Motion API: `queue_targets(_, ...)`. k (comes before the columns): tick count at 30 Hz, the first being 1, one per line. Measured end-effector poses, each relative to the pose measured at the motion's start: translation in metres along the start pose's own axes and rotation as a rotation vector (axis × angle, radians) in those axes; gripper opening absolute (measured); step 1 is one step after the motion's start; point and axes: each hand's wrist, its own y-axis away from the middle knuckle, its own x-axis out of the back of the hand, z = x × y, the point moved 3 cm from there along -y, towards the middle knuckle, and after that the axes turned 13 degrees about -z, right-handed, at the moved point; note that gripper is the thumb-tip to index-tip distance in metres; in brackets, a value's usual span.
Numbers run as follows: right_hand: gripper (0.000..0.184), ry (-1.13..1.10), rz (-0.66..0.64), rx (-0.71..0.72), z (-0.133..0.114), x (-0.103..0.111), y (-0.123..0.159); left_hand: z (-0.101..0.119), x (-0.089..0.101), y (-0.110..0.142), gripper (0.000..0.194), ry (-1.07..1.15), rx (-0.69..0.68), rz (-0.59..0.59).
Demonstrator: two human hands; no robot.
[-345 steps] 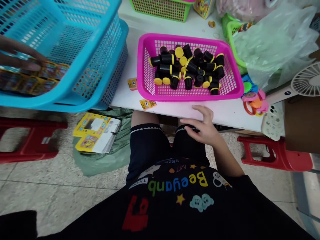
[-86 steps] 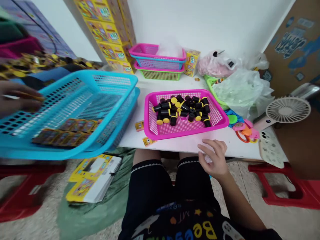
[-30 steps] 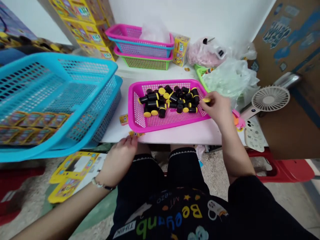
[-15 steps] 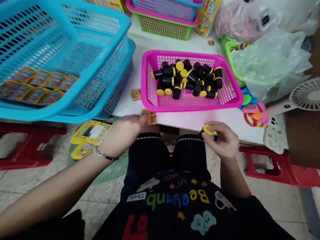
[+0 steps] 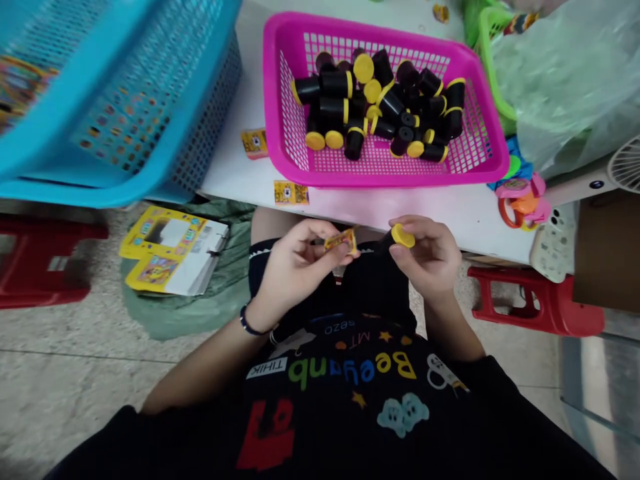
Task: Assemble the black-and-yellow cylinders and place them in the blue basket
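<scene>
My left hand (image 5: 293, 267) pinches a small yellow printed sticker (image 5: 341, 240) over my lap. My right hand (image 5: 425, 253) grips a black cylinder with a yellow cap (image 5: 401, 235) just to the right of it. Both are held below the table edge. Above them on the white table (image 5: 453, 217) stands a pink basket (image 5: 487, 167) with several more black and yellow cylinders (image 5: 380, 110). Another yellow sticker (image 5: 291, 193) lies at the table's front edge, and one more sticker (image 5: 254, 143) lies left of the pink basket.
Stacked blue baskets (image 5: 115, 100) fill the left. Yellow flat boxes (image 5: 173, 250) lie on a green bag on the floor. A clear plastic bag (image 5: 565, 80), colourful toys (image 5: 523, 200), a white fan (image 5: 625, 163) and red stools (image 5: 540, 307) are at the right.
My left hand has lifted a sticker off the table edge and brought it toward the cylinder in my right hand. Both hands moved closer together over my lap.
</scene>
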Motion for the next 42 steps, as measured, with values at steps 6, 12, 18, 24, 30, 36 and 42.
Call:
queue_targets(6,0.024,0.008,0.021,-0.020,-0.010,0.000,0.000,-0.014,-0.029,-0.001,0.059,0.191,0.198,-0.157)
queue_targets(12,0.028,0.037,0.094,-0.009,-0.008,-0.004,0.000,-0.017,-0.037,0.004,0.040,0.086,0.190,-0.348)
queue_targets(18,0.032,0.197,0.046,-0.122,0.000,-0.002,0.002,-0.013,-0.035,0.008,0.033,-0.305,0.164,-0.474)
queue_targets(24,0.028,-0.169,0.116,-0.160,0.001,-0.004,0.001,-0.011,-0.025,0.008,0.066,-0.513,-0.018,-0.422)
queue_targets(30,0.041,-0.500,0.244,-0.209,-0.009,-0.013,-0.004,-0.018,-0.020,0.010,0.081,-0.468,-0.063,-0.376)
queue_targets(36,0.050,-0.499,0.204,-0.270,-0.015,-0.025,0.001,-0.027,-0.021,0.011,0.080,-0.298,-0.059,-0.298)
queue_targets(42,0.052,-0.497,0.217,-0.320,-0.003,-0.030,0.002,-0.026,-0.018,0.010,0.073,-0.280,-0.108,-0.265)
